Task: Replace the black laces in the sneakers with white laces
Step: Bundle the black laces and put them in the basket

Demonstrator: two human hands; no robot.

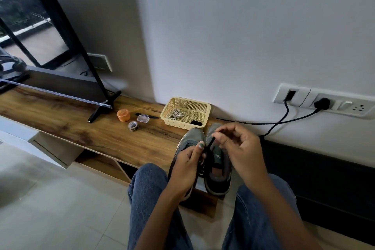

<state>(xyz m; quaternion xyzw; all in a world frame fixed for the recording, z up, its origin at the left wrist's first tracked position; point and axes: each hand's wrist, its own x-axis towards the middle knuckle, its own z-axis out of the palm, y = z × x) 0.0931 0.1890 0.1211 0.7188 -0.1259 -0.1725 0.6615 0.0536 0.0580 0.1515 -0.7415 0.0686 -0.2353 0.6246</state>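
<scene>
Two sneakers point(203, 160) on counter point(101, 138); right hand point(239, 148) pinches black lace point(210, 144), left hand point(185, 168) probably grips it lower.

The basket point(185, 113) stands on the table point(85, 128) against the wall. Two sneakers point(205, 158) sit side by side just before it. Left of the basket lie a case point(143, 118), tape roll point(133, 126) and cup point(123, 115); laces point(175, 114) lie in it.
</scene>
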